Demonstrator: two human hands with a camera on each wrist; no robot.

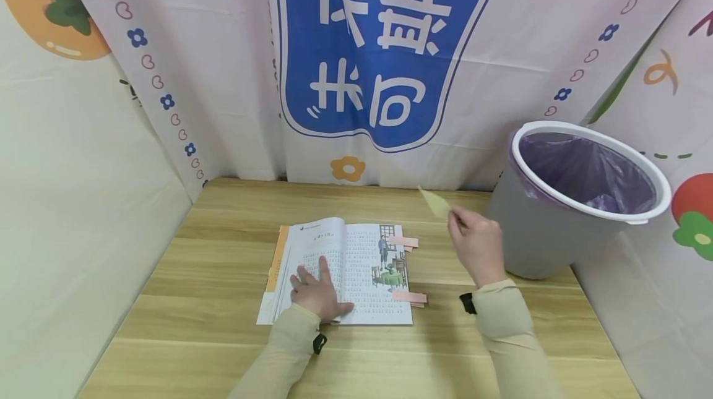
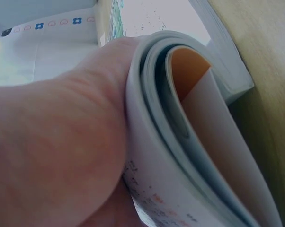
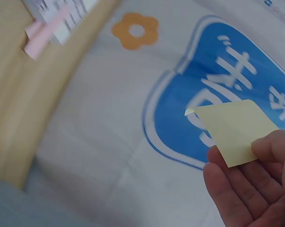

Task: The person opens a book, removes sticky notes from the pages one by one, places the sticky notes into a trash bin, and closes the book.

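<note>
An open book lies on the table, its left pages bulging up near the spine. My left hand presses flat on the left page with fingers spread; the left wrist view shows the curled page edges beside the palm. Between thumb and fingers my right hand pinches a yellow sticky note, held in the air right of the book. One corner of the note is bent. Pink sticky tabs stick out from the right page's edge, at top and bottom.
A grey trash bin with a white rim and purple liner stands at the right, close to my right hand. The wooden table ends at a printed curtain behind.
</note>
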